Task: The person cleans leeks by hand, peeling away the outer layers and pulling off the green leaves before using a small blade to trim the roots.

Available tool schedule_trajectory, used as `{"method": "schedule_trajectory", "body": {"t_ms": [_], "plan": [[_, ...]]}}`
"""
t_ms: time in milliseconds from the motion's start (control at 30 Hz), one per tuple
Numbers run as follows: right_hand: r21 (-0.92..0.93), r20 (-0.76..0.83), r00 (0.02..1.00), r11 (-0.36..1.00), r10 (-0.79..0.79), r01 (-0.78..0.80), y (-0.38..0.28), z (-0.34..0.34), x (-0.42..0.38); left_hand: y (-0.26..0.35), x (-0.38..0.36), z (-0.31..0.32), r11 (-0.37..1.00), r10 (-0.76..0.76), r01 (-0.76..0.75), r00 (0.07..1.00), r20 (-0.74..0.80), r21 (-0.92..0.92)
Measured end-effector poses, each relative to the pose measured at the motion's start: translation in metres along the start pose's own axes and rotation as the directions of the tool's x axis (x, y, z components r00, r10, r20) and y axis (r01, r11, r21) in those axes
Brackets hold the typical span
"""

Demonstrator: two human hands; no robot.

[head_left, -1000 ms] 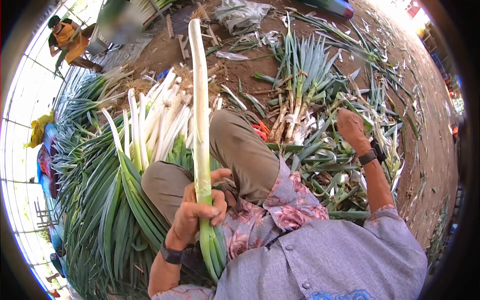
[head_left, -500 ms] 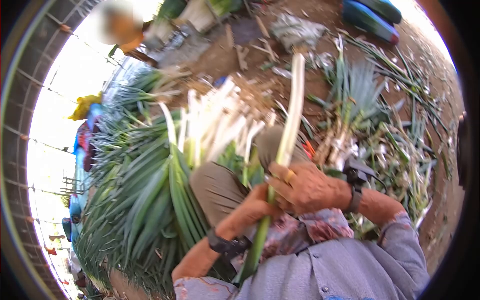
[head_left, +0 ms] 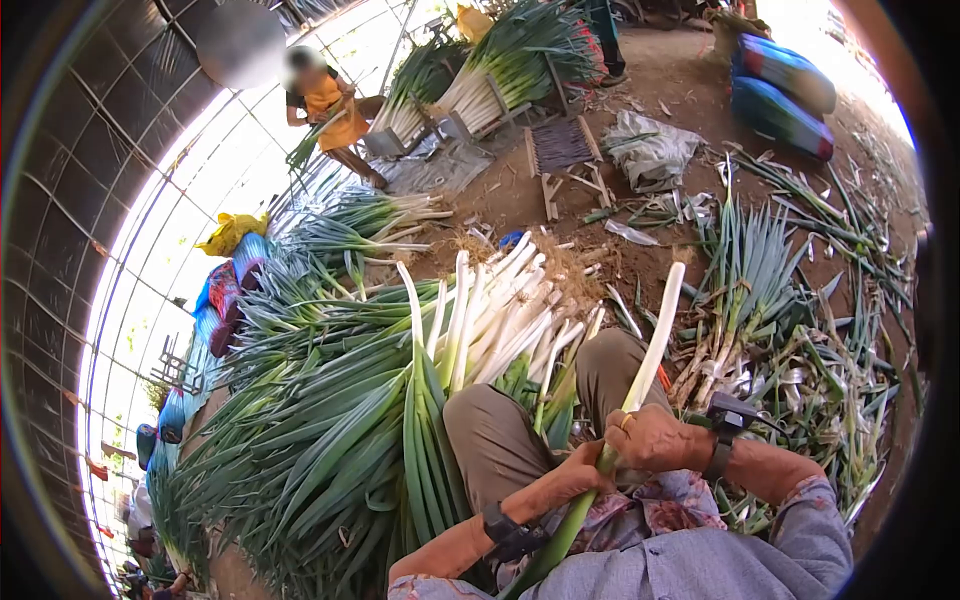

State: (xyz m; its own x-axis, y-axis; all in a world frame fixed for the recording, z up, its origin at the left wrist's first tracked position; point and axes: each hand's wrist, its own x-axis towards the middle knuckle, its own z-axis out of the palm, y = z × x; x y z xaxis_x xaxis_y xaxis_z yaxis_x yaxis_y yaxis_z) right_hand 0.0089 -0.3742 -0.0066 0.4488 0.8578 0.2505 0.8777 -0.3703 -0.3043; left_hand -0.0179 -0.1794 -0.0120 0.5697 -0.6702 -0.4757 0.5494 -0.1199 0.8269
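Observation:
One long leek [head_left: 657, 335] slants up from the lap, its white end pointing away and its green leaves running down beside the shirt. My right hand [head_left: 648, 438], with a ring on it, is wrapped round the pale stalk. Just below, my left hand [head_left: 580, 474] closes on the greener part of the same leek. Both wrists carry black devices. A big pile of leeks [head_left: 320, 420] lies to the left of my knees, its white stems [head_left: 505, 320] bunched in front of them.
Loose leeks [head_left: 745, 270] and trimmed leaves [head_left: 800, 390] cover the ground at right. Beyond are a low stool [head_left: 562, 146], a plastic sheet [head_left: 652, 150] and wrapped bundles [head_left: 780, 115]. A person in orange [head_left: 335, 112] stands at the upper left, near racks of leeks [head_left: 500, 75].
The view has tilted up and shifted, bringing the standing person and racks into sight. The leek's root end, brown and hairy before, now shows as a smooth white tip. Both hands still hold the leek.

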Motion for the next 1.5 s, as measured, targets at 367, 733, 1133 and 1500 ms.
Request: {"method": "schedule_trajectory", "body": {"t_ms": [367,733,1133,1500], "plan": [[-0.082,-0.056,0.985,0.984,-0.165,0.160,-0.010,0.004,-0.002,-0.001,-0.002,0.001,0.999,-0.005,0.007,1.000,-0.030,0.043],[0.004,-0.021,0.985,0.986,-0.169,0.169,-0.003,0.006,-0.005,-0.001,-0.003,-0.001,0.988,0.066,-0.066,0.998,-0.001,0.142],[-0.105,0.076,0.997,0.994,0.001,0.007,-0.007,0.010,-0.002,0.003,-0.011,0.001,0.965,0.058,-0.056,0.998,-0.001,0.256],[0.768,-0.031,0.887,0.579,0.461,-0.274,0.014,0.005,-0.020,-0.017,0.002,0.001,0.921,0.163,-0.156,0.987,0.010,0.358]]}}
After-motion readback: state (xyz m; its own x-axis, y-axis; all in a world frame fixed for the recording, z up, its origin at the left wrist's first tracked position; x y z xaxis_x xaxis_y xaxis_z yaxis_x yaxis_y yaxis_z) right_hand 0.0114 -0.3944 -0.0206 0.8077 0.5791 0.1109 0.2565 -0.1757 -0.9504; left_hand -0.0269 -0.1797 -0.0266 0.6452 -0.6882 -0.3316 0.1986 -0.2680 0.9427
